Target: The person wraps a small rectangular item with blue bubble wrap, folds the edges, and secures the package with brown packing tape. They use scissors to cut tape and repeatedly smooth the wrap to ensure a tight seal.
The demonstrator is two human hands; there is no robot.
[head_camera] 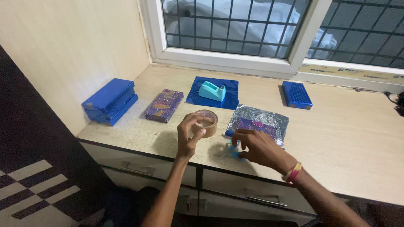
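The left hand's fingers (194, 122) curl closed around the rim of a light, stiff brown tape roll (206, 122) held just above the table (345, 138), while the right hand (257, 147), fingers bent down, touches blue-handled scissors (233, 152) beside it, likely hard and easily pinched at the loops.

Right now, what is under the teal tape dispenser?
The teal tape dispenser sits on a shiny blue wrapping sheet on the wooden counter. Anything beneath the sheet is covered.

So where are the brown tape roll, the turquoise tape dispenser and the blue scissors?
brown tape roll (209, 124), head view, outer side wall.
turquoise tape dispenser (211, 91), head view, body's top.
blue scissors (232, 151), head view, handle loop.
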